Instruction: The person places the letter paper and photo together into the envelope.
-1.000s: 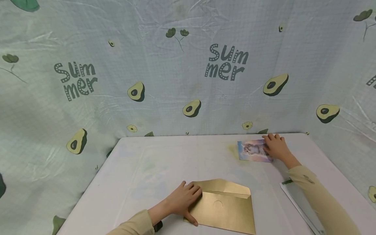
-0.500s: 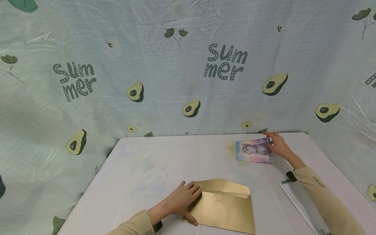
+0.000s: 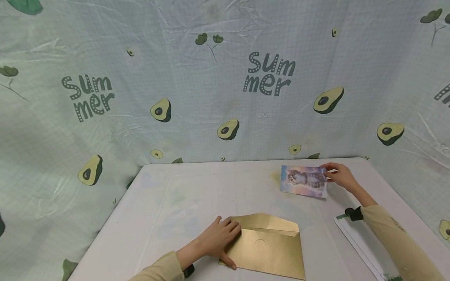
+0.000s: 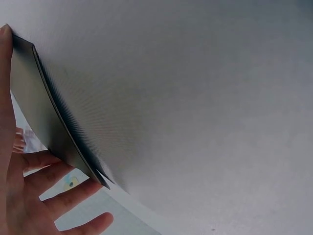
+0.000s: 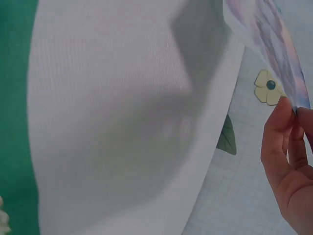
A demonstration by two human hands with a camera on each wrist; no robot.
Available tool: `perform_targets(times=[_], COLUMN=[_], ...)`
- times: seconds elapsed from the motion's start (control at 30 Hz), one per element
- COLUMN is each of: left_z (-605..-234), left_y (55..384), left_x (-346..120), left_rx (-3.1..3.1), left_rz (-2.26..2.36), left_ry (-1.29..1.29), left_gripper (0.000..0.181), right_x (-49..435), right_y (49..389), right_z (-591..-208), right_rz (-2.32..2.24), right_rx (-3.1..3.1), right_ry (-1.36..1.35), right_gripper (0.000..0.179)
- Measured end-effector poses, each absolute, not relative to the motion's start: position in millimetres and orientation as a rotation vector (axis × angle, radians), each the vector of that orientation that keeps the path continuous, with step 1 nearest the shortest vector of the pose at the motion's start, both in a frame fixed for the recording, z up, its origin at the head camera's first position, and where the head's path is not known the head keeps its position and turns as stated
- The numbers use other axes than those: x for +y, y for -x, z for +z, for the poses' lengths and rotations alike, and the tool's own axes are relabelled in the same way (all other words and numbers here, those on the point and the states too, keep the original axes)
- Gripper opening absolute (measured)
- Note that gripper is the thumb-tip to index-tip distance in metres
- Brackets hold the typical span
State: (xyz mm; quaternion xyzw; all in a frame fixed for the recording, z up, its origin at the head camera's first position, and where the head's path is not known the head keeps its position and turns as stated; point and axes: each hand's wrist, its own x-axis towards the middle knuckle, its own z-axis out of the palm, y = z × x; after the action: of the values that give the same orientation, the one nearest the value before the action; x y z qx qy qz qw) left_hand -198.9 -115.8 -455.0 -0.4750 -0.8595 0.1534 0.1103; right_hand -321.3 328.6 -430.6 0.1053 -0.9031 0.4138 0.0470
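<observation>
In the head view, my right hand is at the far right of the table, pinching the right edge of a postcard with a kitten picture. Seen from the right wrist, thumb and fingertips meet on a corner of the card, which is raised off the white surface and casts a shadow there. At the near middle lies a gold envelope, its flap unfolded away from me. My left hand grips its left end, thumb at the near edge. The left wrist view shows the envelope between thumb and spread fingers.
Under my right sleeve, a white sheet with green print lies along the right side of the white table. A hanging cloth with avocado prints encloses the table at the back and sides.
My right hand has lifted the postcard from the table, now pinching its right edge instead of lying over it. The left hand and the envelope have stayed in place.
</observation>
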Motion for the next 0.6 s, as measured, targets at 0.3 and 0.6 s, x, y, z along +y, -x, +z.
perform_targets(times=[0.3,0.6], left_z=[-454.8,-455.2], left_y=[198.5,198.0], left_x=[-116.7,-118.4], left_rx=[-2.529,-2.515], left_rz=[0.438,0.428], left_ry=[1.389,1.385], left_gripper=[0.094,0.094], right_x=[332.2,323.7], right_y=[312.2,300.5], right_z=[-430.1,-429.5], right_rz=[1.65,1.751], right_rx=[-2.701,-2.723], right_ry=[-0.352,-0.329], right_gripper=[0.046,0.048])
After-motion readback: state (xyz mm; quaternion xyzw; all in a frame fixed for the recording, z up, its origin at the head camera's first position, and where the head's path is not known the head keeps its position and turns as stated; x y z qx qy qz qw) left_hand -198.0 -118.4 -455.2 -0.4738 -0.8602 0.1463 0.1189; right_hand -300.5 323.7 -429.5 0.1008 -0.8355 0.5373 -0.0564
